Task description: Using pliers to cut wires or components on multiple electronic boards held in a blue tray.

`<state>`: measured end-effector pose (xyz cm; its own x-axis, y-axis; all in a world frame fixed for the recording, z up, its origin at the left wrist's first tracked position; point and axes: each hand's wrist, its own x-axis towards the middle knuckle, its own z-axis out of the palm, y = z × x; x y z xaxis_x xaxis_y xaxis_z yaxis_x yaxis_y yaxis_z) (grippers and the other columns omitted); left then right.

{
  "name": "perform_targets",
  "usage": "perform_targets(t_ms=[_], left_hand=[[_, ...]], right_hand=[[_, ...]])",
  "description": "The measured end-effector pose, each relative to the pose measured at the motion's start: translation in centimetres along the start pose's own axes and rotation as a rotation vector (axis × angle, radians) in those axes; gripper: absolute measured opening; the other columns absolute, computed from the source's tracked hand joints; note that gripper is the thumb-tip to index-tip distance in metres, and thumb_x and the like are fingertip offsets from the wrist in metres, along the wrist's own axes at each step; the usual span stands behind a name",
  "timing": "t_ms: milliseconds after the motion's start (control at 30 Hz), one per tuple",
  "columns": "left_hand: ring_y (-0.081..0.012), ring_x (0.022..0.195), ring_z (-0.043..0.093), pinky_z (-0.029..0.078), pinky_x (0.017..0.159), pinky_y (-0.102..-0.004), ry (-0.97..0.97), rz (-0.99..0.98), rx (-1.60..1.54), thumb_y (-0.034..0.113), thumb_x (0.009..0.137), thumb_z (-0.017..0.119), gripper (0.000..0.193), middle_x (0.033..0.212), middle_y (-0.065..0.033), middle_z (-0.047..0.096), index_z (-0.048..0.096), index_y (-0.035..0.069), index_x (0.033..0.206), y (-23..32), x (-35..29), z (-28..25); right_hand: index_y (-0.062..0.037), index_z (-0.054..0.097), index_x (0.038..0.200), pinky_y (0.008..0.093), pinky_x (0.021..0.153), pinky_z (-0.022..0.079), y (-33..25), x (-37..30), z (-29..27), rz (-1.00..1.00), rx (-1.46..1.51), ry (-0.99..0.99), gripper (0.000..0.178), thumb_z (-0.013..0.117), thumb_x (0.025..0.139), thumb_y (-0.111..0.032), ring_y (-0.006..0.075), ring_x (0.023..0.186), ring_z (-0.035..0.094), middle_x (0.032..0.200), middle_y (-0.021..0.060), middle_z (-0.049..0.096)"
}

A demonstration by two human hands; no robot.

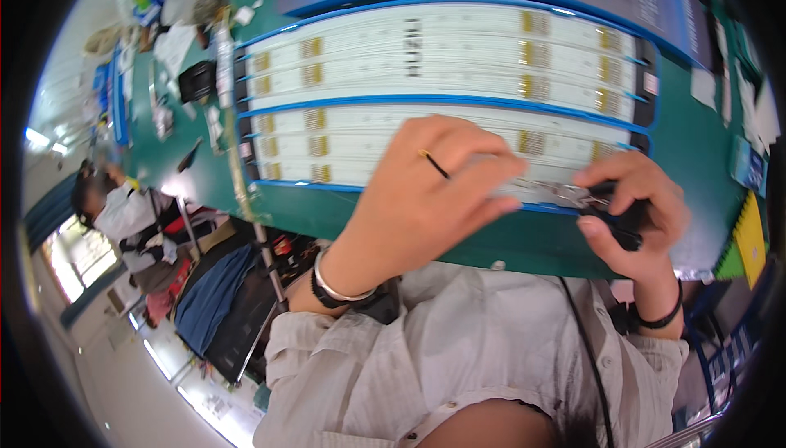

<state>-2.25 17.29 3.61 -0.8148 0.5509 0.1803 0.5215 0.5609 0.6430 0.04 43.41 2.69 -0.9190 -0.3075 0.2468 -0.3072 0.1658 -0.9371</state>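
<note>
At left, the lower blue-rimmed tray (336, 187) is lying on the green table (524, 247), holding packed white strips (352, 141). Toward centre, the left hand (446, 182) is hovering over the strips, thumb and fingers drawn together; whether they are gripping anything small cannot be told. To its right, silver-headed pliers (571, 195) are pointing toward its fingertips above the tray's near edge. The right hand (639, 202) is grasping their black handles. Risk: bare fingertips are sitting near the nose; slipping handles could be pinching skin or scratching strips.
</note>
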Motion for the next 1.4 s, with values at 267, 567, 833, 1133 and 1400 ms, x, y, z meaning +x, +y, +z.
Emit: perform_targets(t_ms=[267,567,833,1133,1400], left_hand=[[-0.024,0.106,0.061,0.046,0.089,-0.0426,0.038,0.132,0.049,0.016,0.066,0.083,0.03,0.107,0.0005,0.067,0.073,0.014,0.093,-0.4,-2.7,-0.4],[-0.0235,0.106,0.061,0.046,0.088,-0.0412,0.05,0.119,0.088,0.013,0.063,0.081,0.02,0.102,0.0013,0.068,0.073,0.014,0.082,-0.9,-2.9,-0.6],[-0.0179,0.09,0.056,0.044,0.073,-0.0316,0.266,0.117,0.0,0.012,0.06,0.083,0.029,0.088,0.0032,0.062,0.078,0.016,0.088,0.3,-1.6,-1.7],[-0.0164,0.071,0.055,0.046,0.078,-0.0363,0.415,0.191,0.213,0.01,0.066,0.071,0.022,0.071,0.0036,0.056,0.07,0.01,0.088,-0.2,1.1,-0.5],[-0.0204,0.069,0.059,0.046,0.074,-0.0366,0.434,0.137,0.196,0.007,0.072,0.081,0.016,0.079,0.001,0.07,0.073,0.01,0.086,-0.8,1.0,-0.2]], right_hand=[[-0.005,0.049,0.081,0.0319,0.071,0.051,0.1,-0.4,-0.6,-0.002,-0.012,-0.044,0.03,0.078,0.071,0.0,0.0248,0.082,0.066,0.092,0.0244,0.07],[-0.0054,0.049,0.081,0.0306,0.073,0.05,0.1,-0.3,-0.4,0.033,0.006,-0.011,0.03,0.077,0.072,0.001,0.024,0.084,0.065,0.095,0.0239,0.069],[-0.0053,0.049,0.081,0.0294,0.071,0.05,0.2,-0.2,-0.3,0.0,-0.035,-0.028,0.031,0.079,0.072,-0.001,0.0219,0.082,0.063,0.097,0.0234,0.07],[-0.0054,0.049,0.081,0.0302,0.073,0.049,0.2,-0.5,0.0,0.022,-0.03,-0.013,0.031,0.079,0.072,-0.002,0.0217,0.082,0.062,0.098,0.0224,0.07],[-0.0068,0.049,0.082,0.0314,0.073,0.049,0.3,-1.1,-0.4,0.04,0.018,0.006,0.032,0.079,0.071,-0.006,0.0228,0.083,0.063,0.098,0.0223,0.07]])
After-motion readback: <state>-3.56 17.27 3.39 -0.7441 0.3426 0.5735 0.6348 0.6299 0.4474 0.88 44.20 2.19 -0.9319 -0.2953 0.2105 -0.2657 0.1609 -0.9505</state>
